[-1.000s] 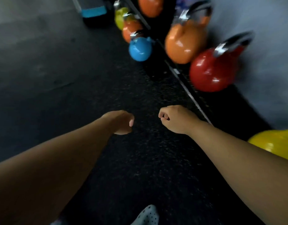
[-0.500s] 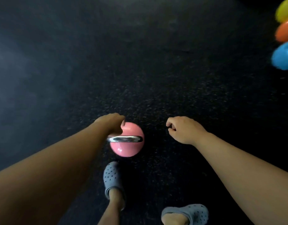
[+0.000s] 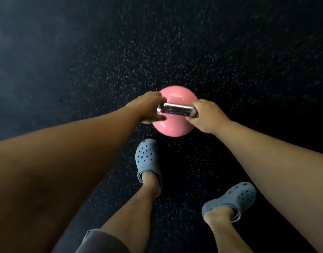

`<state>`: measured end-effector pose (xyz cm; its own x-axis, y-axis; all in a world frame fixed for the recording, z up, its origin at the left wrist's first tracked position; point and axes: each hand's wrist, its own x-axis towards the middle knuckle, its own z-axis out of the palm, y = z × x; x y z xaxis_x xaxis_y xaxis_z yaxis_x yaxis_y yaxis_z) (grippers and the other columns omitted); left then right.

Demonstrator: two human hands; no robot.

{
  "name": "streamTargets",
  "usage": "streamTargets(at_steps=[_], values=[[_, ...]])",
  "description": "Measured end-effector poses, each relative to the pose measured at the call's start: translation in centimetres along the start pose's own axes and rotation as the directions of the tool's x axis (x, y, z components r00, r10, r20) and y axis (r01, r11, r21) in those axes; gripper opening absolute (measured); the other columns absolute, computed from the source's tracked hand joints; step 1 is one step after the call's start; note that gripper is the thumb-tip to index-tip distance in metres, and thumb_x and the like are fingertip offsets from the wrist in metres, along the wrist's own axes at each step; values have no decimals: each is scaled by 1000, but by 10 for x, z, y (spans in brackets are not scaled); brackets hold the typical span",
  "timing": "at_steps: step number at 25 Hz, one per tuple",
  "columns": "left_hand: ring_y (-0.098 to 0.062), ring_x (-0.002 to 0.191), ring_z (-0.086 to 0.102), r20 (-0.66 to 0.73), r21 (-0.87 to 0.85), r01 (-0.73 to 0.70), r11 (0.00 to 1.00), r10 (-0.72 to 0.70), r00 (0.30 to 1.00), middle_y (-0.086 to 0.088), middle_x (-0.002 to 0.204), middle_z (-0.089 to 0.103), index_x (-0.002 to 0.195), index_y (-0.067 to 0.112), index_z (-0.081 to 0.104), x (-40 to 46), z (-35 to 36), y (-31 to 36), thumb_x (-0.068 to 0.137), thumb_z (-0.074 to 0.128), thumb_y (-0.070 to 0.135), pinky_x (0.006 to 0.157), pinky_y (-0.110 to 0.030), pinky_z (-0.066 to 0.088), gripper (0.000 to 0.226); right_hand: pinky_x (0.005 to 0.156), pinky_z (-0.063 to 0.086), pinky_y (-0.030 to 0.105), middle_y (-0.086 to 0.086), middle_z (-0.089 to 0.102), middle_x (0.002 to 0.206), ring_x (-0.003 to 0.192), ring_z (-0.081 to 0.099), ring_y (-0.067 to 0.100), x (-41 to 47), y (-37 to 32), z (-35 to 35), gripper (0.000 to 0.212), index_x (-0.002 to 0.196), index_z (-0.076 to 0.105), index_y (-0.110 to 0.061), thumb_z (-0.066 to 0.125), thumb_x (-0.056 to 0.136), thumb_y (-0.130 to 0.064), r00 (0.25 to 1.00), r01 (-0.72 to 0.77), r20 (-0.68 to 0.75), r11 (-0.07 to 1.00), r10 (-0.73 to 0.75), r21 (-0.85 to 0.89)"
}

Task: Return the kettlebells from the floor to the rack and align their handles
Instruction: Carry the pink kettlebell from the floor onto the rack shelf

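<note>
Kettlebell: round glossy pink kettlebell (image 3: pixel 175 128) on the dark speckled rubber floor (image 3: pixel 175 52), just beyond the grey-blue perforated clogs (image 3: pixel 147 157).
Handle: polished metal handle (image 3: pixel 177 110), crosswise.
Left hand (image 3: pixel 148 106): grasping one handle end.
Right hand (image 3: pixel 206 115): clenched on the other.

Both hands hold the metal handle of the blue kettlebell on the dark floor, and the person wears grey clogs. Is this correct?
Not quite: the kettlebell is pink, not blue, as the head view shows. The rest stands: left hand and right hand hold its metal handle over the dark floor, and the clogs are grey.
</note>
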<state>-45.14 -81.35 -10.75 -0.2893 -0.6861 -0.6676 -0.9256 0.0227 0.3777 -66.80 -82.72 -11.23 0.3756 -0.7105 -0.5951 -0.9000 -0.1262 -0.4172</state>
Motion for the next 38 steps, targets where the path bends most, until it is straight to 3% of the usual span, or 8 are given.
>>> streamTargets(at_steps=[3,6,10,15,21,28,34,38], values=[[-25,74,64,-27,10,15,1000,-14,1000,-4,79,68,85,21,68,12,3,15,77,69,25,64,-33,50,8,53,36,28,-2,53,61,67,55,25,5,9,-1,33,56,43,-18,68,75,-25,997,27,71,999,-30,42],[-24,68,63,9,81,-22,996,22,1000,-3,72,67,84,19,71,9,-9,36,74,66,21,58,-30,46,11,50,33,26,-3,49,56,60,50,20,-16,10,-13,34,52,41,-19,67,72,-25,997,-13,82,995,5,100],[-23,67,61,87,149,-187,971,176,981,-1,69,64,82,20,70,14,-46,121,70,67,28,58,-30,47,14,59,37,24,4,55,56,63,58,22,-83,42,-53,32,48,44,-18,70,66,-24,974,-205,-47,947,224,249],[-26,72,65,208,298,-445,845,398,894,-1,70,63,87,20,71,28,-78,278,70,65,34,58,-26,39,22,48,36,21,0,53,47,52,59,20,-192,114,-108,20,49,54,-16,70,60,-21,849,-365,-175,793,498,487],[-24,76,67,401,454,-750,482,641,655,-2,82,71,90,22,71,33,-98,531,77,64,37,60,-26,39,22,44,30,18,0,50,47,52,56,20,-347,225,-177,20,49,55,-15,70,62,-18,546,-403,-361,615,756,678],[-25,77,68,507,521,-846,111,758,412,-4,79,69,83,15,69,25,-54,790,79,64,42,58,-27,41,27,55,38,23,-1,51,50,59,60,19,-517,349,-222,17,53,58,-15,71,63,-21,200,-418,-376,426,905,803],[-29,75,69,506,367,-929,-50,849,154,-9,76,71,75,12,69,15,-18,927,76,69,36,61,-32,50,24,59,41,23,10,71,71,74,68,28,-615,418,-248,13,66,65,-14,66,65,-27,12,-524,-385,334,923,784],[-33,79,71,564,349,-904,-248,826,-9,-13,80,74,75,11,71,15,1,997,77,67,33,63,-34,52,22,67,51,30,15,74,84,86,69,33,-647,443,-254,26,84,73,-10,66,68,-29,-161,-544,-359,221,920,810]])
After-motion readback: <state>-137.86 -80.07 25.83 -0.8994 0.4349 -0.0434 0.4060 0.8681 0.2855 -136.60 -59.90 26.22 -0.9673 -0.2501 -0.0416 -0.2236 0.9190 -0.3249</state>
